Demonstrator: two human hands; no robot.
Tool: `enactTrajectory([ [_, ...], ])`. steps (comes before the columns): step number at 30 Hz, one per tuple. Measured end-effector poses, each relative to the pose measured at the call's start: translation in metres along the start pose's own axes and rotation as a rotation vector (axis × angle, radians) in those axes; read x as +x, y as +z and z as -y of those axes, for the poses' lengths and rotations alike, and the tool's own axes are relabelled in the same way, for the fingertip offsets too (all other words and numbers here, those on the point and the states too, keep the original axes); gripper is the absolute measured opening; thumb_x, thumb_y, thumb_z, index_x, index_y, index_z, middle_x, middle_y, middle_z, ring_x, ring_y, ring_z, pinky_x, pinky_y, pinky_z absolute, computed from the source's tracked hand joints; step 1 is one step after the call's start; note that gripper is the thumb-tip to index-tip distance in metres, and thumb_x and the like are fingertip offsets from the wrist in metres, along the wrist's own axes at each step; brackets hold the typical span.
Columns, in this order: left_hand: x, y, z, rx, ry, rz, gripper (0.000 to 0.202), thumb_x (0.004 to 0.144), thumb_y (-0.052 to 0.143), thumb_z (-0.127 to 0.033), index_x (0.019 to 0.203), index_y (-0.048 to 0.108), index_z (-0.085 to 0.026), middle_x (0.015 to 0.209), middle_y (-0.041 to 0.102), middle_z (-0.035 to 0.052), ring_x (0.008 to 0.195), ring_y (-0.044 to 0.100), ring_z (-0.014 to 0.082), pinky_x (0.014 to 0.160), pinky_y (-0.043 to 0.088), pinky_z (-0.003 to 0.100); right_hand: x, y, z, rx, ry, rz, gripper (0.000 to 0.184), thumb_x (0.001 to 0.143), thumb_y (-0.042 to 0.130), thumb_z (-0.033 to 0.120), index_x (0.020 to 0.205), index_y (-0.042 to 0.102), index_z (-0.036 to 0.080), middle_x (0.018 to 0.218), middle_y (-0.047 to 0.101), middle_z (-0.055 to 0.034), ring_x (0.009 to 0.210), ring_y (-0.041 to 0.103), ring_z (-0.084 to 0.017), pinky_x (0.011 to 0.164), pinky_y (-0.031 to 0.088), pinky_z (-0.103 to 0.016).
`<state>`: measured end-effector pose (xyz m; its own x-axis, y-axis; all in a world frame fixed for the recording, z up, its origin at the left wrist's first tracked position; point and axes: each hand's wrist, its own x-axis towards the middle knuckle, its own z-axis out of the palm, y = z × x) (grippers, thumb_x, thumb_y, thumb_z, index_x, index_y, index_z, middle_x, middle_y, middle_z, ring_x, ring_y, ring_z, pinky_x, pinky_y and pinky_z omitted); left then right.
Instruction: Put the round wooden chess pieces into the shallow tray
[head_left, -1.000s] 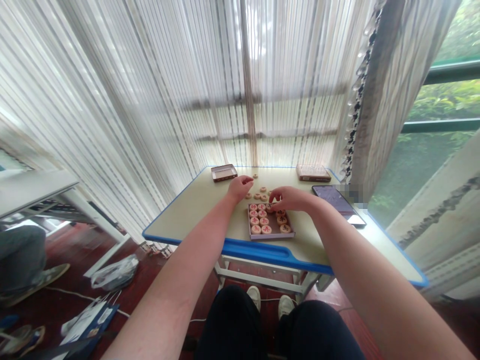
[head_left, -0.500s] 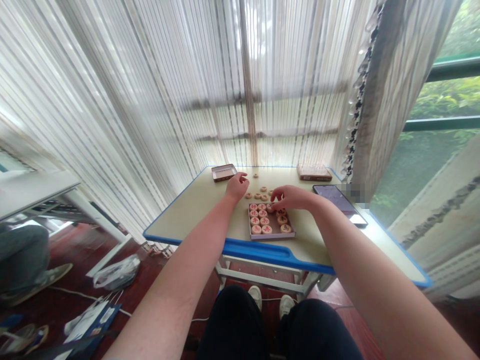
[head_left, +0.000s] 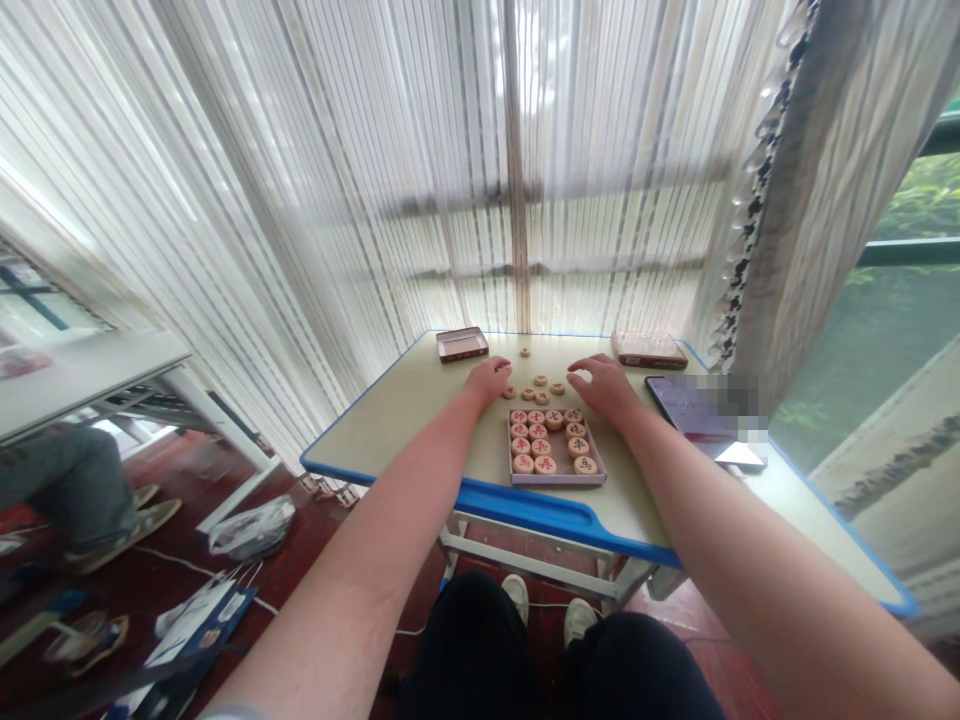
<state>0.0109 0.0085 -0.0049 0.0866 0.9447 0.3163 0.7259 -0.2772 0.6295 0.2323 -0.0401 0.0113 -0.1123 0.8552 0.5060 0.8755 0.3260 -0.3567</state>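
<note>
My right hand [head_left: 602,386] is open over the desk, thumb and fingers apart, to the right of several loose xiangqi pieces [head_left: 557,388]. My left hand [head_left: 490,379] rests at their left side, fingers loosely bent and apart, close to another xiangqi piece [head_left: 509,393]; whether it touches that piece is unclear. Nearer to me lies a shallow open box [head_left: 559,480] with round wooden pieces in it. Red-marked discs fill its two left columns, and dark-marked ones line the right column. A disc [head_left: 553,420] sits third in the far row, with a gap below it.
At the desk's far left is a box lid [head_left: 462,345]; a single disc [head_left: 525,352] lies beyond the group. A flat box [head_left: 649,349] is at the far right, with a tablet or large phone [head_left: 694,408] nearer. Another person's leg [head_left: 97,490] shows at left.
My right hand has left the box and moved away to the right, its fingers now spread. The far row's right disc is uncovered. My left hand is lower, nearer the loose pieces. The view shifted slightly.
</note>
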Motion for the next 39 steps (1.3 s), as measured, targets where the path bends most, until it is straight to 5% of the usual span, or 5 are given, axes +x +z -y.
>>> enactTrajectory([
  [8,0.017,0.006,0.003,0.158,-0.031,0.008,0.036,0.082,0.038,-0.036,0.109,0.057,-0.019,0.107,0.062,0.0096,0.096,0.056,0.0199,0.084,0.042,0.03,0.01,0.019,-0.017,0.047,0.016,0.107,0.036,0.083,0.039,0.029,0.104,0.062,0.011,0.109,0.06,-0.0119,0.106,0.05,-0.019,0.095,0.033,-0.027],
  [19,0.093,0.029,-0.013,0.198,-0.108,0.092,0.052,0.065,0.056,-0.055,0.104,0.061,-0.021,0.104,0.063,0.0098,0.097,0.056,0.0242,0.081,0.042,0.033,0.014,0.024,-0.019,0.013,0.042,0.09,0.035,0.081,0.041,0.033,0.1,0.063,0.014,0.104,0.062,-0.0115,0.1,0.053,-0.02,0.092,0.035,-0.03],
  [23,0.097,0.031,-0.006,0.233,-0.071,0.124,0.034,0.065,0.06,-0.047,0.089,0.068,-0.024,0.095,0.067,0.005,0.088,0.058,0.021,0.075,0.043,0.029,0.015,0.025,-0.017,-0.001,0.052,0.115,0.033,0.081,0.041,0.033,0.098,0.064,0.016,0.103,0.062,-0.0098,0.099,0.053,-0.02,0.092,0.034,-0.03],
  [31,0.091,0.034,0.003,0.126,-0.019,0.063,0.059,0.07,0.058,-0.038,0.123,0.047,-0.018,0.102,0.063,0.0067,0.09,0.057,0.0184,0.08,0.042,0.027,0.014,0.02,-0.012,-0.008,0.052,0.158,0.041,0.086,0.032,0.041,0.097,0.063,0.017,0.099,0.064,-0.0092,0.097,0.054,-0.02,0.088,0.034,-0.031],
  [39,0.091,0.034,0.002,0.057,0.025,0.121,0.029,0.071,0.055,-0.029,0.098,0.065,-0.02,0.096,0.066,0.0049,0.087,0.058,0.0173,0.08,0.044,0.028,0.013,0.018,-0.012,-0.04,0.027,0.169,0.041,0.087,0.03,0.039,0.095,0.063,0.017,0.099,0.065,-0.009,0.097,0.054,-0.02,0.087,0.033,-0.031],
])
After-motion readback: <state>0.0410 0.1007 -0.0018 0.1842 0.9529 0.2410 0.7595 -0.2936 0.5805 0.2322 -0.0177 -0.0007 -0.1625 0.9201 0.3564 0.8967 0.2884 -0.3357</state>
